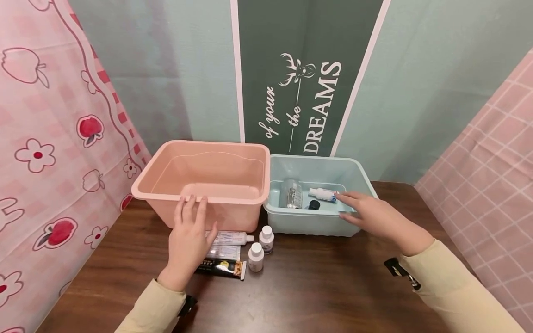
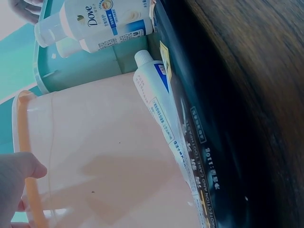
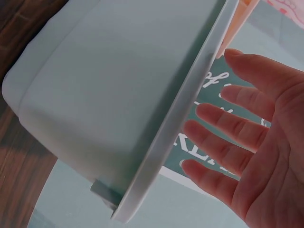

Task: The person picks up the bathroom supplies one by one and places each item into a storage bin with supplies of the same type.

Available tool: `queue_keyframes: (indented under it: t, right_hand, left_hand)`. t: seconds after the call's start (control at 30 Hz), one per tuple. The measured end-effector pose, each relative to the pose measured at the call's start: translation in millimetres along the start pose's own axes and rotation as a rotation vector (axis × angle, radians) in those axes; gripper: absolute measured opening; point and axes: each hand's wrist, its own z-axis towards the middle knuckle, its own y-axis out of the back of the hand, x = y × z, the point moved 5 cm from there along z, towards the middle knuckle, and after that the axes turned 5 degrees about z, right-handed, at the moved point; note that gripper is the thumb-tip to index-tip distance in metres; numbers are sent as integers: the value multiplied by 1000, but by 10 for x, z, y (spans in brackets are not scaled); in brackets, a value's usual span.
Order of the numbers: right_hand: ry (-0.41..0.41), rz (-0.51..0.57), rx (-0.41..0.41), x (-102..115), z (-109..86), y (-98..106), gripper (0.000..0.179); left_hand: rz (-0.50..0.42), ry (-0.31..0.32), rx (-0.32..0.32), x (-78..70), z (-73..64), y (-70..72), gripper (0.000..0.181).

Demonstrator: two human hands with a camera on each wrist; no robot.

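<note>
My left hand [image 1: 189, 240] rests at the front rim of a pink bin [image 1: 233, 215], its fingers fairly straight. In the left wrist view the thumb [image 2: 31, 166] lies against the bin's outer wall. Over the front right of a light blue bin [image 1: 308, 222], my right hand [image 1: 366, 215] is stretched out with nothing in it. The right wrist view shows its fingers [image 3: 232, 123] spread above the rim. Inside the blue bin lie a clear bottle [image 1: 293, 194], a white and blue tube [image 1: 322, 194] near the fingertips, and a black cap [image 1: 314, 205].
Before the pink bin stand two small white-capped bottles, one [image 1: 266, 240] behind the other [image 1: 256, 257]. A white tube [image 1: 231, 238], a silvery pack [image 1: 225, 252] and a black tube [image 1: 222, 268] lie partly behind my left hand. Curtains surround the wooden table [image 1: 308, 286].
</note>
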Motion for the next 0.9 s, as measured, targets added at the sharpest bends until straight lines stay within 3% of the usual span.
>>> queue_keyframes:
  t: [0.4, 0.9]
  right_hand:
    - [131, -8, -114, 130, -50, -8, 51]
    - [156, -4, -119, 224, -103, -52, 50]
  left_hand:
    - [2, -6, 32, -9, 7, 12, 61]
    - [10, -12, 20, -14, 12, 12, 61]
